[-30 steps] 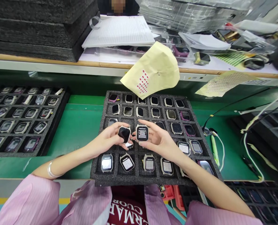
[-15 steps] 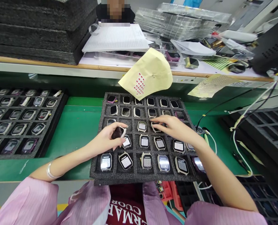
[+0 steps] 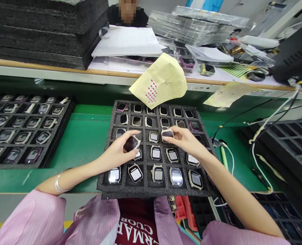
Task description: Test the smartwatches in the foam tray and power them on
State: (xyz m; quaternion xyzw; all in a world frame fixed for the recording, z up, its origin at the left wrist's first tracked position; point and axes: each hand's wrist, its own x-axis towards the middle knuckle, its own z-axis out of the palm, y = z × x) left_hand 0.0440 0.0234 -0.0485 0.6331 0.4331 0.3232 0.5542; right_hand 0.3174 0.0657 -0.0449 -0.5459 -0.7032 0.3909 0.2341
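A black foam tray (image 3: pixel 105 170) of smartwatch bodies lies in front of me on the green belt. My left hand (image 3: pixel 120 149) is closed around a dark-screened watch body (image 3: pixel 130 143) above the tray's left middle. My right hand (image 3: pixel 185 139) pinches another dark-screened watch body (image 3: pixel 167 134) just above the tray's third row. The near rows hold several watches with lit screens, such as one lit watch (image 3: pixel 156 153) between my hands. The far rows hold dark ones.
A second foam tray (image 3: pixel 51 156) of watches sits at the left. A yellow paper sheet (image 3: pixel 163 80) with red stickers hangs over the tray's far edge. Cables (image 3: pixel 265 136) and empty black trays (image 3: pixel 291 143) lie right. A stack of foam (image 3: pixel 44 30), papers and a person sit beyond the shelf.
My right hand set its lit watch into the tray, reached to the third row, and has now lifted a dark watch. The left hand kept its watch and turned it slightly.
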